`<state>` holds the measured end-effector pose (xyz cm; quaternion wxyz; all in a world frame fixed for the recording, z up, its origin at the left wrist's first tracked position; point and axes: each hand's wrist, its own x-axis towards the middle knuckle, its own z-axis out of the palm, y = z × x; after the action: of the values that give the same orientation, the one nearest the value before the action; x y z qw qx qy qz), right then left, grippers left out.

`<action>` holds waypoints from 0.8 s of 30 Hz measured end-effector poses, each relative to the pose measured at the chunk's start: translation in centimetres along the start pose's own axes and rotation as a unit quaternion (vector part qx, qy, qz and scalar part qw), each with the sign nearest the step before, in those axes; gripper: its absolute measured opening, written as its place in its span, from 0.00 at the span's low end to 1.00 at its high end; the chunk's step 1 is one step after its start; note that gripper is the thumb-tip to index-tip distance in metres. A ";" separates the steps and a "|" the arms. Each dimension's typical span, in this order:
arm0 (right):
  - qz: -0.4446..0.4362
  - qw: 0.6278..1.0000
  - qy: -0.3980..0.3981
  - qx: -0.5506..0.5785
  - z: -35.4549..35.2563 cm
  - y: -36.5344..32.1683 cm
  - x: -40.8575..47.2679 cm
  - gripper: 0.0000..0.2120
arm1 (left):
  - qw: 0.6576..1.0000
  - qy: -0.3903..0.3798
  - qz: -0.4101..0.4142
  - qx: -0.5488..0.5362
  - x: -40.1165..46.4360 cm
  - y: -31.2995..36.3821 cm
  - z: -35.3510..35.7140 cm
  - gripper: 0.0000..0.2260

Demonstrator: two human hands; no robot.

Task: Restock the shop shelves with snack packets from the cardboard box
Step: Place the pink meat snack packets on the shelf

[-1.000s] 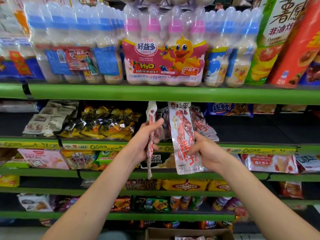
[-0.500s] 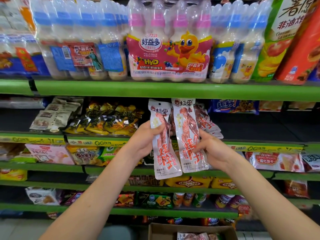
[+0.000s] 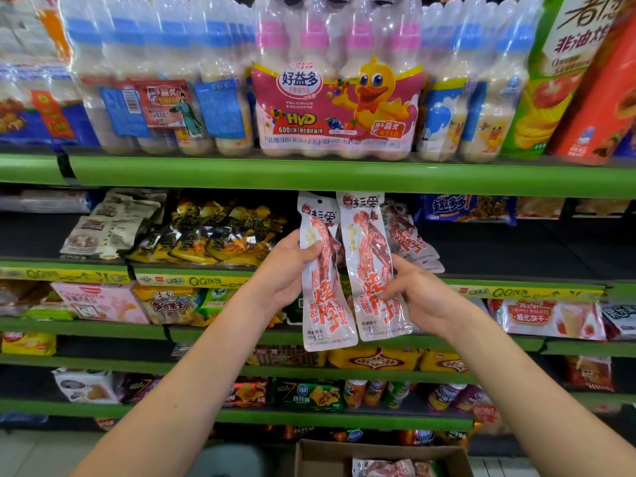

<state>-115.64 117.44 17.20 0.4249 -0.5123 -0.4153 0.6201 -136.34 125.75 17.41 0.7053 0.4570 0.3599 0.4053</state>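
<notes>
Mid-frame, the left hand [image 3: 285, 270] and right hand [image 3: 418, 297] each gripped an upright snack packet [image 3: 325, 287], seemingly awaiting placement onto the matching stack [image 3: 409, 239] just behind.

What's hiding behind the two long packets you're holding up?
Behind the two white-and-red snack packets, more packets of the same kind lie stacked on the dark shelf. How many lie there is hidden by the held ones.

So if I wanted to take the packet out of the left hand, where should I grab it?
Probably by the bare top end of the left packet, coming from above. It stands upright, and the left hand holds its middle from the left side. The right packet, held by the right hand, blocks the other side.
</notes>
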 end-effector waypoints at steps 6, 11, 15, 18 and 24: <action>0.000 1.000 -0.011 0.028 0.0 0.0 0.1 0.28 | 1.000 0.004 -0.006 0.004 0.0 0.1 0.2 0.14; 0.001 0.999 -0.027 0.040 -0.2 0.3 0.3 0.19 | 1.000 0.000 -0.006 0.006 -0.1 0.2 0.3 0.14; 0.001 0.999 -0.021 0.036 -0.5 0.6 0.4 0.16 | 1.000 0.002 -0.004 0.005 0.0 0.2 0.5 0.13; 0.002 1.000 0.013 0.004 -0.8 0.6 0.2 0.14 | 1.000 0.014 -0.004 0.004 0.2 0.1 0.5 0.13; -0.001 0.982 0.176 -0.073 -3.6 -1.8 1.1 0.20 | 0.997 0.068 0.013 0.037 2.8 1.7 0.5 0.15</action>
<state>-112.06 119.26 18.15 0.4536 -0.6427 -0.3789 0.4874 -135.21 128.52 18.81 0.6564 0.4588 0.4155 0.4313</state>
